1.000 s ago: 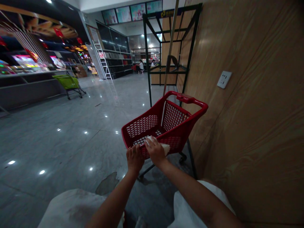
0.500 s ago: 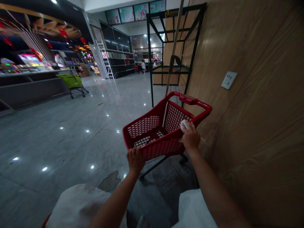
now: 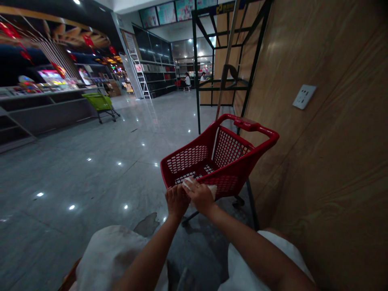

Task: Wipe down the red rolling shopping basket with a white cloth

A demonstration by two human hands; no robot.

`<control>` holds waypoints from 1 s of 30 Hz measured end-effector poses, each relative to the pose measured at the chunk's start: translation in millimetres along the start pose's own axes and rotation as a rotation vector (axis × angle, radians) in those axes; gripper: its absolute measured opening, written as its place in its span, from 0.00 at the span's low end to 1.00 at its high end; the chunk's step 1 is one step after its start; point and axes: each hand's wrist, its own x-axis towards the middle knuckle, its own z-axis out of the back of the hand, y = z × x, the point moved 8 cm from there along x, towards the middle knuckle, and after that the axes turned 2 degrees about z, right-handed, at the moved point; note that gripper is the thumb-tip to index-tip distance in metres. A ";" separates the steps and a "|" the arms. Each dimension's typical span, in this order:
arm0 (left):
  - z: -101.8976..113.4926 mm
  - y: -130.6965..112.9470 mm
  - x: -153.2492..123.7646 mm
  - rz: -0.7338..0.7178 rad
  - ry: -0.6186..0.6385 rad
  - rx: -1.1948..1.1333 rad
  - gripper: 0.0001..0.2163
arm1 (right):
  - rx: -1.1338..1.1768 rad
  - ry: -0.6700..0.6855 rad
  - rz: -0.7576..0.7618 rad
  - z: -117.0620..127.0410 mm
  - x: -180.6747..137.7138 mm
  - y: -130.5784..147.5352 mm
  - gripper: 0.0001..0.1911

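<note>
In front of me stands a red plastic shopping cart with perforated basket walls and its handle up at the right. My left hand is closed over the near rim of the basket, close to the front corner. Right beside it, my right hand presses a white cloth against the same rim. Part of the cloth shows above the fingers, and part hangs below the palm. The basket holds nothing that I can make out.
A wooden wall with a power socket rises close on the right. Behind the cart are a dark metal frame and a leaning pole. A green cart stands by a counter at left. People sit far back near shelves.
My right hand has slid with the cloth along the rim, from near the handle down to beside my left hand. My left hand keeps its place on the rim.
</note>
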 end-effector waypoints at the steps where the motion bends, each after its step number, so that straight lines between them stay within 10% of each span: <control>1: 0.3 1.4 -0.5 -0.004 -0.006 0.002 0.15 | -0.010 0.033 -0.057 6.1 -1.4 -17.7 0.22; 9: -1.0 1.3 -2.5 0.007 -0.098 -0.021 0.16 | -0.222 -0.175 -0.615 84.7 -46.7 -175.5 0.24; 21: 8.3 11.4 0.8 -0.022 -0.076 0.003 0.16 | -0.067 -0.057 -0.017 -3.5 -2.5 -1.0 0.21; 30: 14.9 16.5 -10.4 -0.052 -0.172 -0.006 0.16 | -0.175 -0.138 -0.450 73.7 -41.1 -140.4 0.23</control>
